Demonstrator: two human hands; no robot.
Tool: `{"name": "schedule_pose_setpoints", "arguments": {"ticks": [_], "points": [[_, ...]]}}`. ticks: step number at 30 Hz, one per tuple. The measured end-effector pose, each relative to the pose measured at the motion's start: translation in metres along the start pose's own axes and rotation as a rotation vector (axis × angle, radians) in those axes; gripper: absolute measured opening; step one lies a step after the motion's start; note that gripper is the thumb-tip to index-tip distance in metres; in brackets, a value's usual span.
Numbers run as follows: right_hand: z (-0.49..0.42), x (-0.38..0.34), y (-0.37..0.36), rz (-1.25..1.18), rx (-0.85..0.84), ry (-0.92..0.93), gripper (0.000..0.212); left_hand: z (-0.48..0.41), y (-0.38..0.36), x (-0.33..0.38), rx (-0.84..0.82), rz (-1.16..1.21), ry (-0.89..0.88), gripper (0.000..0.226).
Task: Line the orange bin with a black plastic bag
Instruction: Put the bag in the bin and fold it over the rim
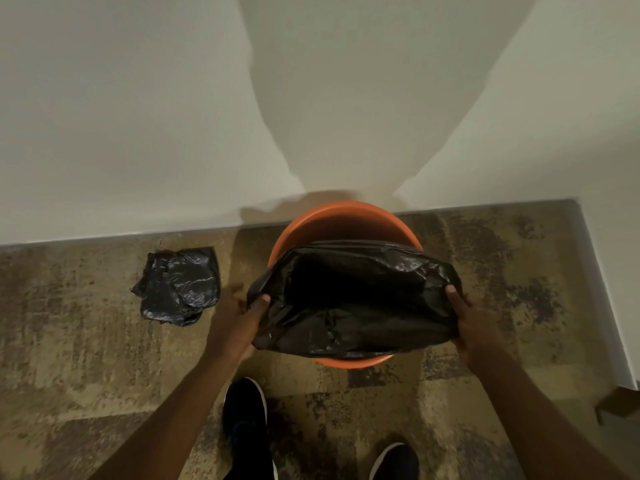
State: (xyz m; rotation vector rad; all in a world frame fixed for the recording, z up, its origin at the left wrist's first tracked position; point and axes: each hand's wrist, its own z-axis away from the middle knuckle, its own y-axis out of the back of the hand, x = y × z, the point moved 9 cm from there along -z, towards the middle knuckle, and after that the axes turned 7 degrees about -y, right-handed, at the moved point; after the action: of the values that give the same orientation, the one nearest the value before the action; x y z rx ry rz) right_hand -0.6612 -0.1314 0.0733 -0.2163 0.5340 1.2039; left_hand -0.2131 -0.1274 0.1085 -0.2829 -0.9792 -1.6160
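orange plastic shows only in parts: the far inner wall and rim of the bin (341, 221) and a thin strip of its near edge, since the open black bag (349, 299) is stretched over the rest of its mouth. the bag's inside is dark and its bottom cannot be made out. how far it reaches down into the bin is hidden.

the left hand (239, 318) grips the bag's left edge, thumb pressed on top of the plastic; the other fingers are blurred and partly behind the bag, so their spread is hard to tell. the right hand (469, 327) pinches the right edge, thumb on top, its fingers tucked under the plastic out of sight.

a second crumpled black bag (178, 287) lies on the patterned carpet (86, 341), well to the left of the bin. the bin stands near the pale wall (138, 116), which carries a broad shadow. two dark shoes (246, 420) are cut off by the bottom edge. a brown shape at the right edge is too cropped to name.
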Motion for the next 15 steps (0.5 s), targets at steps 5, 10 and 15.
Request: {"name": "schedule_pose_setpoints", "arguments": {"ticks": [5, 10, 15], "points": [[0.001, -0.012, -0.011, 0.06, 0.075, 0.103, 0.041, 0.02, -0.043, 0.149, 0.087, -0.437, -0.992, 0.048], [0.007, -0.029, -0.023, 0.115, 0.175, 0.173, 0.034, -0.018, -0.141, 0.174, -0.369, -0.9, -0.874, 0.06], [0.002, -0.044, -0.037, 0.143, 0.16, 0.19, 0.028, -0.05, -0.152, 0.174, -0.559, -0.715, -0.717, 0.025]]}}
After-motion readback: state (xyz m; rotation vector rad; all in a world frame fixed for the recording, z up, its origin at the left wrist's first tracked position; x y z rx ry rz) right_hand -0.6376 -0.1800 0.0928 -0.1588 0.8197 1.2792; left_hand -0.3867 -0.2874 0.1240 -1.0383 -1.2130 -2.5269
